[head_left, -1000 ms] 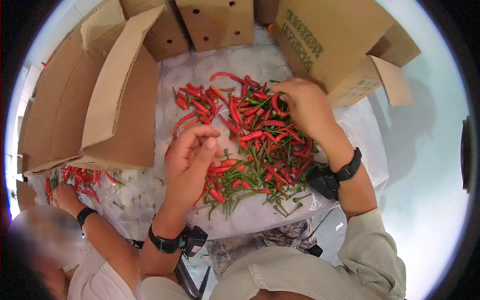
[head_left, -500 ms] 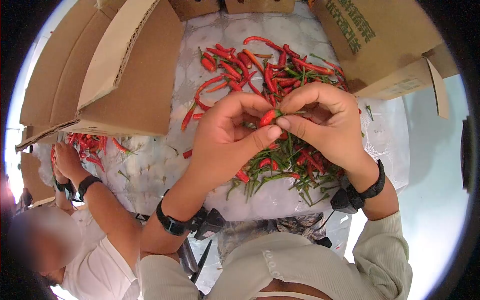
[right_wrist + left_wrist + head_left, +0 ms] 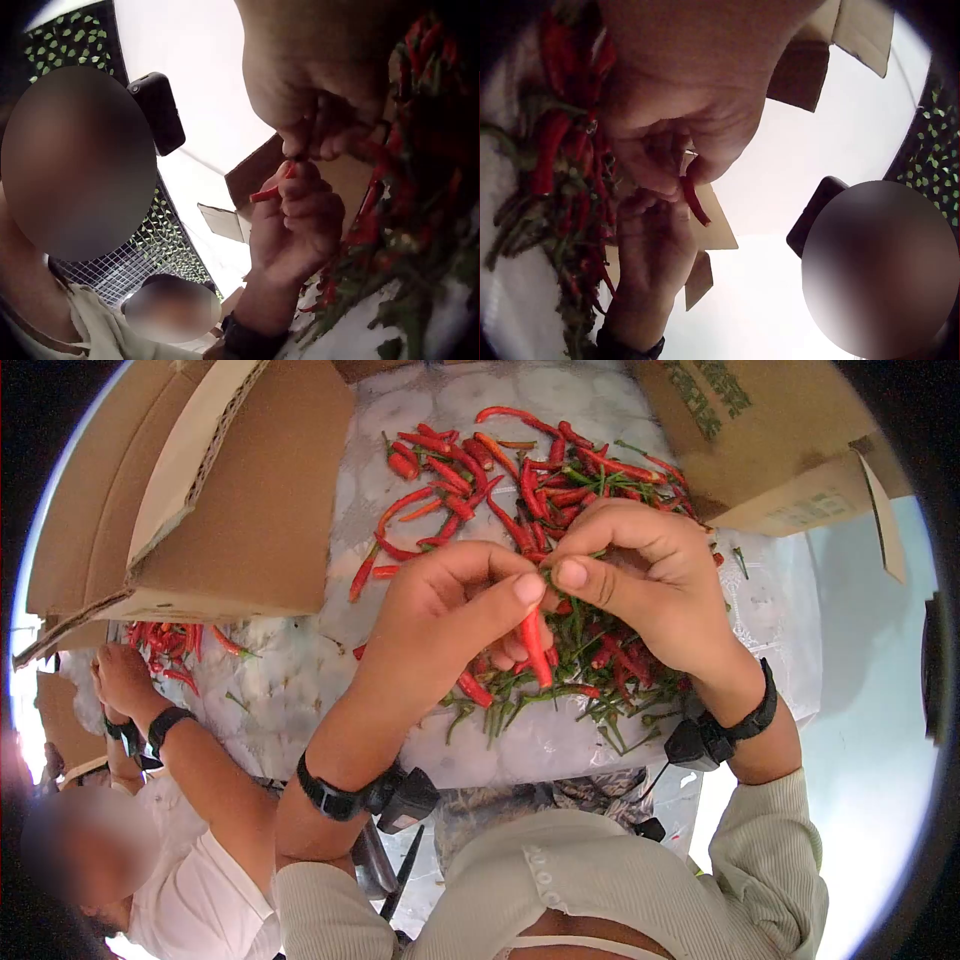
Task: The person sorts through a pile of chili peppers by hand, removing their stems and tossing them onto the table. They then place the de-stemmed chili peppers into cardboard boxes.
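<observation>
A red chili pepper hangs between my two hands, over the heap. My left hand pinches its red body between thumb and index finger. At its green stem end, the thumb and index finger of my right hand pinch close together. In the right wrist view the same chili juts out beside the left thumb. Beneath the hands lies a pile of red chilies, with many loose green stems along its near side. Both hands hide part of the pile.
A large open cardboard box stands on the left of the plastic-covered table, and another box at the back right. At far left, another person's hand is beside a smaller chili pile.
My right hand came from the pile to meet my left hand over it. A chili is now held between them, and over the last half second its red tip has swung downward, toward me.
</observation>
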The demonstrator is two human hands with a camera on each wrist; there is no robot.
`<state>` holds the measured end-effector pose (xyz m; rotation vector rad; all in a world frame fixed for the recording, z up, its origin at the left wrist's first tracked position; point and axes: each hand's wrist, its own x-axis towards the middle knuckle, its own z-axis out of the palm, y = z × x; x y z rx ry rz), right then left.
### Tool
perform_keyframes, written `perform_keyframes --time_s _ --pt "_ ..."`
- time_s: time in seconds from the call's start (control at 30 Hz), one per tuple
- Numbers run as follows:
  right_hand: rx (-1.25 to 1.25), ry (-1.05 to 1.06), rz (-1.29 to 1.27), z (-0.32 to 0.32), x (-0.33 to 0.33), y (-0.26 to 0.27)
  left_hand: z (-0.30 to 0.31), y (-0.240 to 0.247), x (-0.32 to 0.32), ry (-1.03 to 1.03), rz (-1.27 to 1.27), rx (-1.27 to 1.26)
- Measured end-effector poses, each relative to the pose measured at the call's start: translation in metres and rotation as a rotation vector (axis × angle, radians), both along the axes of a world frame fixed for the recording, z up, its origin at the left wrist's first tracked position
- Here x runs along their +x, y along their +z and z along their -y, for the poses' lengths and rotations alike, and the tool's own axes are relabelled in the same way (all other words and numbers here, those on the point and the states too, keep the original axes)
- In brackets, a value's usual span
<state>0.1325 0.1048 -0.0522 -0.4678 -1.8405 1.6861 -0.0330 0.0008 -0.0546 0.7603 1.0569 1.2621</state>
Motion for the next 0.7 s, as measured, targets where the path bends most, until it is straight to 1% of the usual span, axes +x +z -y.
perform_keyframes --time_s 0.07,0.17,0.2,0.23,0.27,0.3,0.33,0.37,0.4,0.5,0.53,0.57,0.63,0.7 --pt "-0.164 0.073 -0.053 0.000 0.000 0.000 0.002 -0.001 0.000 -0.029 -0.001 -0.032" --pt "-0.271 0.157 -0.012 -0.002 0.003 0.000 0.005 -0.004 -0.003 -0.059 0.023 0.000" --pt "-0.271 0.175 0.000 -0.002 0.003 -0.003 0.007 0.005 -0.001 -0.032 -0.132 -0.072" --pt "-0.274 0.195 0.009 -0.004 0.003 -0.004 0.008 0.004 -0.001 -0.053 -0.110 -0.067" --pt "-0.351 0.253 0.068 -0.006 0.006 -0.001 0.009 0.002 -0.002 -0.071 -0.089 -0.066" --pt "-0.376 0.273 0.062 -0.007 0.007 0.000 0.010 0.000 -0.004 -0.086 -0.070 -0.068" --pt "-0.403 0.295 0.056 -0.008 0.007 0.000 0.010 -0.004 -0.005 -0.112 -0.044 -0.003" --pt "-0.432 0.319 0.048 -0.009 0.007 0.000 0.010 -0.005 -0.008 -0.106 -0.007 0.006" --pt "-0.336 0.324 0.147 -0.011 0.009 0.002 0.009 -0.006 -0.011 -0.099 0.030 0.015" --pt "0.560 0.037 0.190 -0.028 0.015 0.008 0.004 -0.007 -0.011 -0.013 0.162 0.031" --pt "0.724 -0.132 0.151 -0.035 0.015 0.002 0.003 -0.007 -0.010 0.028 0.209 0.033" --pt "0.839 -0.248 0.160 -0.046 0.016 0.001 0.002 -0.005 -0.008 0.038 0.214 0.019" --pt "0.914 -0.501 0.401 -0.059 0.022 -0.007 0.001 0.004 -0.002 0.064 0.219 -0.011" --pt "0.954 -0.538 0.580 -0.069 0.024 -0.015 -0.001 0.004 0.003 0.101 0.242 -0.024"
